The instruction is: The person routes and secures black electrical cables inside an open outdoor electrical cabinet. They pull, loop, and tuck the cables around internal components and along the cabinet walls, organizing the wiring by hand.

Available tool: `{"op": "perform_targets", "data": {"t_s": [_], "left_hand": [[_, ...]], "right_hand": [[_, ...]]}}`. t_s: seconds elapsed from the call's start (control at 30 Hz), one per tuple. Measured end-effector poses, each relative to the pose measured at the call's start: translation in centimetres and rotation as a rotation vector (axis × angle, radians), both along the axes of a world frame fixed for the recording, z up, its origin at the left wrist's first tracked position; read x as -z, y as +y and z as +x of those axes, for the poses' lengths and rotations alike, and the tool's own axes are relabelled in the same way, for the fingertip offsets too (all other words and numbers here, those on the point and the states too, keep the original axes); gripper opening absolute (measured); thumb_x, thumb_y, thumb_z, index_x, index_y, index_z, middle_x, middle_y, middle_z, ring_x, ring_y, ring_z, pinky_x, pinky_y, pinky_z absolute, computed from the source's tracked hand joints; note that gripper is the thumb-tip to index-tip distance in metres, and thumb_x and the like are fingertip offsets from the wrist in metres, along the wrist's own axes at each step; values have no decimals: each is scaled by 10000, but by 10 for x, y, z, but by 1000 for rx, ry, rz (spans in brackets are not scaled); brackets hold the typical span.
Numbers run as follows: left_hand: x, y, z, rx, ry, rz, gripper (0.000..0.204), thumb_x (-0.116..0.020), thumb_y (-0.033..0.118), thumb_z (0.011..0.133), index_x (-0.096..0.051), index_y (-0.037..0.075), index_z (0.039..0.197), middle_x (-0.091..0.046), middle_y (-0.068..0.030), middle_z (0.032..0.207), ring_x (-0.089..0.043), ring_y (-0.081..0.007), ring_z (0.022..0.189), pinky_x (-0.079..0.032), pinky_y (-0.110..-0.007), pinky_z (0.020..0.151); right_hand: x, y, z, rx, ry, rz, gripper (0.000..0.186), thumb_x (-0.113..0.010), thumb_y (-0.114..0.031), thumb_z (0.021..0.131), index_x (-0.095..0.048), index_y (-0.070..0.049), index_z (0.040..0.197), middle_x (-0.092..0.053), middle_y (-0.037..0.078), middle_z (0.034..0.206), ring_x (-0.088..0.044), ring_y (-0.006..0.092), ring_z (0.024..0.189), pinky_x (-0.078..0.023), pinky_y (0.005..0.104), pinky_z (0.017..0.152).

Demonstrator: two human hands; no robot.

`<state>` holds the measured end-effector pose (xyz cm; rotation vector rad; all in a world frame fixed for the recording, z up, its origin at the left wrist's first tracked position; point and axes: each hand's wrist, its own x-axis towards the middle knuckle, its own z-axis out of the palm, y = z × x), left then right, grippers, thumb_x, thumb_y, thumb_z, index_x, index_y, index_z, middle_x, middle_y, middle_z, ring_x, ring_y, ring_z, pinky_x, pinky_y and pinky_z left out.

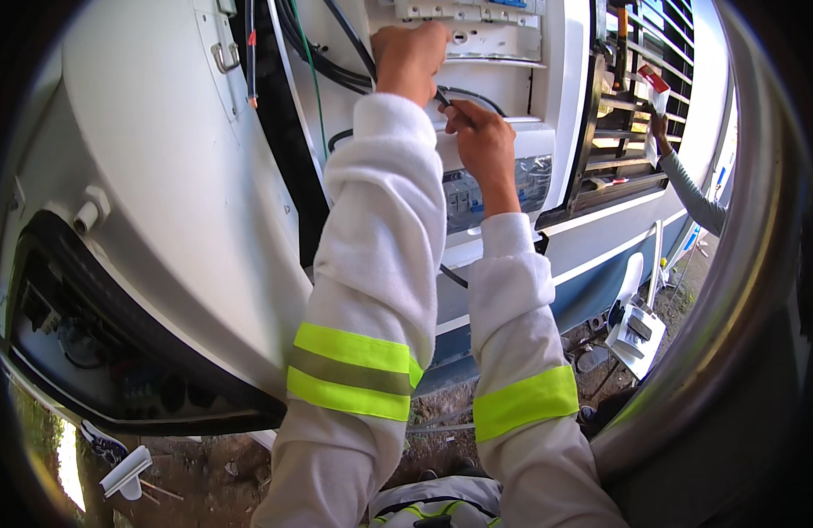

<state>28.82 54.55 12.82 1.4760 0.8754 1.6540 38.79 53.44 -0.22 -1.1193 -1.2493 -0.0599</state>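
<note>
At the top centre, an opened white electrical panel box [540, 88] has black cables and a thin green wire running in from its left. My left hand [413, 60] is closed in front of the box's upper part, below a white mounting strip [494, 46]; its fingertips and whatever they grip are hidden. Just below and to the right, my right hand [483, 145] pinches a black cable [442, 99] between thumb and fingers. That cable passes close under my left wrist. Behind my right hand sits a white cover with a clear window [534, 180], with breakers visible through it.
To the left stands a curved white body panel [169, 167] with a metal latch [224, 58]; a cable with a bare copper end [252, 99] hangs beside it. Right is a black slatted grille [635, 114], where another person's hand [659, 128] reaches in. A curved metal rim [714, 308] borders the right.
</note>
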Motion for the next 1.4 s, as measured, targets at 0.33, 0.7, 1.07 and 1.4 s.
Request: {"op": "perform_targets", "data": {"t_s": [0.33, 0.7, 1.07, 1.4], "left_hand": [[9, 4, -1, 329, -346, 111, 254, -629, -101, 765, -530, 14, 969, -505, -28, 746, -441, -90, 555, -344, -234, 476], [8, 0, -1, 120, -241, 338, 185, -611, 18, 801, -618, 13, 986, -537, -23, 733, -460, -108, 578, -378, -273, 513], [-27, 3, -10, -603, 271, 483, 229, -702, 187, 882, -749, -13, 984, -753, -214, 907, -744, -343, 884, -557, -438, 802], [-24, 31, -14, -911, 325, 812, 199, -639, 137, 862, -755, 8, 961, -735, -244, 950, -696, -433, 938, -537, -489, 854]], "right_hand": [[-23, 11, -18, 34, 22, 170, 176, -679, -143, 899, -793, -68, 1011, -725, 230, 933, -693, 426, 874, -544, 443, 819], [-44, 17, -24, 73, 93, 106, 208, -735, -177, 876, -721, 30, 884, -713, 265, 840, -691, 456, 826, -537, 485, 785], [-30, 18, -13, -32, 171, 175, 323, -833, -196, 827, -643, 42, 936, -722, 198, 878, -690, 389, 840, -542, 455, 780], [114, -125, 37, -283, 749, -266, 432, -632, -365, 1040, -680, 48, 1157, -752, 154, 997, -727, 209, 797, -572, 327, 720]]}}
